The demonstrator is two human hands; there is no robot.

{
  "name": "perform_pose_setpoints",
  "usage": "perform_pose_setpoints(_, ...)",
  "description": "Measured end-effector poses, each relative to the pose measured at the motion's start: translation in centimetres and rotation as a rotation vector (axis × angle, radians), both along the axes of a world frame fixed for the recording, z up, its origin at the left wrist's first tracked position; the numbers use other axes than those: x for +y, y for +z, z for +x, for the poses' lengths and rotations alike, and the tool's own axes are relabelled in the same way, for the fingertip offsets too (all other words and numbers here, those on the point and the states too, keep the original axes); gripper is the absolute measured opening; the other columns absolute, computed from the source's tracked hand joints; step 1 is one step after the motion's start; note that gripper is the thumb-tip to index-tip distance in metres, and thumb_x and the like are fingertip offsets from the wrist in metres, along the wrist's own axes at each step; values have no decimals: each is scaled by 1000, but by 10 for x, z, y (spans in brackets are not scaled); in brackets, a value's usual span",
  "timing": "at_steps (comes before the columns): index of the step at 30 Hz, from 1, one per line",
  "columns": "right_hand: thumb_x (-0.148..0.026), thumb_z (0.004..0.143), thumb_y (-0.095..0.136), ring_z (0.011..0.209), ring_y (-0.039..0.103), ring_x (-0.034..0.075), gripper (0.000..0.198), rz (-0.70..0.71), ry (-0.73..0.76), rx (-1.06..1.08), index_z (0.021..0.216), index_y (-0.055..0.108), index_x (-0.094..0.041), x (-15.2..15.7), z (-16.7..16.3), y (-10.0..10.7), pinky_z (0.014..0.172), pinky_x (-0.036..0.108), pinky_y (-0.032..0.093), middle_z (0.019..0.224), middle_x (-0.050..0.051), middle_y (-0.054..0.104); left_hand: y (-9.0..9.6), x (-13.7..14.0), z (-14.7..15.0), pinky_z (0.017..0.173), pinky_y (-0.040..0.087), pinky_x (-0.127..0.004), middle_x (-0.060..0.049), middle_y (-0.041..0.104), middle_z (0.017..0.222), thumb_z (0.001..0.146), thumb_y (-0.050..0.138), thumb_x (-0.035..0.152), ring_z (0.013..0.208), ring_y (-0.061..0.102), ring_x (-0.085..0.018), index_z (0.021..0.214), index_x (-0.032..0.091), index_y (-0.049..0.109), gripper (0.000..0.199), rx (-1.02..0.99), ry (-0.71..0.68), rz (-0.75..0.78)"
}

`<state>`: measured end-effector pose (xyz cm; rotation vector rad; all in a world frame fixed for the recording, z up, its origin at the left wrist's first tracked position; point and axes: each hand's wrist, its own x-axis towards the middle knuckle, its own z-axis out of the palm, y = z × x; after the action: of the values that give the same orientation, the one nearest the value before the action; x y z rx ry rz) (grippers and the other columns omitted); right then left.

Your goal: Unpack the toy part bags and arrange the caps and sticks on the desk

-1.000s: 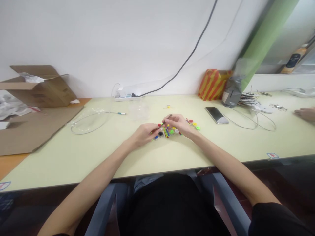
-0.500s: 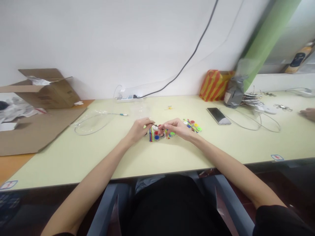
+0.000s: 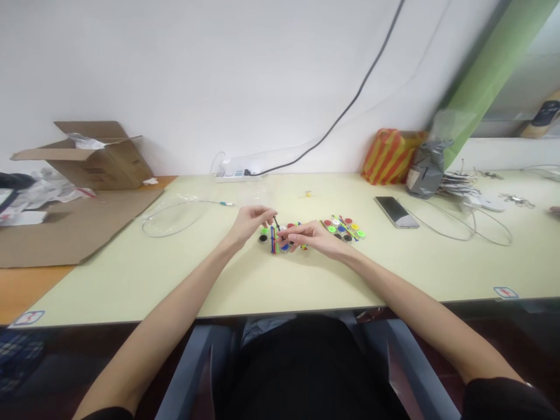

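Observation:
My left hand (image 3: 252, 224) pinches the upper end of a thin black stick (image 3: 276, 223). The fingers of my right hand (image 3: 314, 238) close round its lower end, which they partly hide. Beneath and beside my hands lie small round pieces with coloured tops, among them a black one (image 3: 263, 238) and a blue one (image 3: 284, 247). A bundle of thin coloured sticks (image 3: 273, 240) lies below my left fingertips. To the right of my right hand is another group of round pieces (image 3: 342, 228) with more sticks across it.
A phone (image 3: 396, 211) lies at right beside a looped white cable (image 3: 459, 238). Another cable (image 3: 175, 232) curls at left, near a cardboard box (image 3: 116, 166). At the wall are a power strip (image 3: 236, 177), a striped bag (image 3: 385, 157) and a grey pouch (image 3: 426, 169).
My left hand has tilted the black stick more upright, with my right fingers at its lower end. The view has turned slightly left, so the scene sits farther right.

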<state>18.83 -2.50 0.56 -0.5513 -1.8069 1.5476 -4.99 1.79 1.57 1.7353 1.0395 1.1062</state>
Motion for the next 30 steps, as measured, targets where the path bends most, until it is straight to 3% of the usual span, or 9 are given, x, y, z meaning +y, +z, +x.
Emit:
perform_pose_setpoints(6,-41,90,73,101,73,21,40,38,-41,23,127,74,-25,-3,-2,-1,82,32,60,120,9,76,-5,1,2,56,38,-25,0,56,62,90,63,58,58,48,-11,68,16,62,47,40,23,9)
perform_pose_setpoints(13,-41,96,65,112,69,23,38,74,30,-94,129,73,-26,-4,-1,-2,88,33,57,129,8,72,-9,1,1,57,37,-26,-1,59,66,85,67,59,59,49,-12,67,15,63,47,92,-66,-51)
perform_pose_setpoints(18,-42,95,67,114,68,24,39,103,13,-101,130,72,-26,-4,0,-1,92,35,56,132,9,71,-6,-1,1,56,34,-25,-1,56,60,84,68,61,58,46,-11,61,15,61,52,129,-49,-36)
perform_pose_setpoints(22,-41,95,68,118,67,25,42,119,40,-138,132,71,-24,-7,1,4,92,34,56,135,9,69,-1,-3,1,60,38,-25,-1,60,67,82,70,62,64,49,-13,69,15,66,50,110,-74,-23)
perform_pose_setpoints(27,-42,96,65,104,71,22,37,130,63,-137,125,75,-21,-6,1,6,82,31,57,117,10,76,-1,-2,0,61,38,-25,-1,58,68,82,71,62,65,48,-13,78,15,69,47,65,-68,-15)
perform_pose_setpoints(30,-41,95,66,82,71,18,34,122,-44,-65,115,77,-17,4,7,4,74,30,56,95,8,78,-2,1,-1,63,38,-26,0,57,69,81,72,62,66,48,-13,75,16,66,47,57,-26,7)
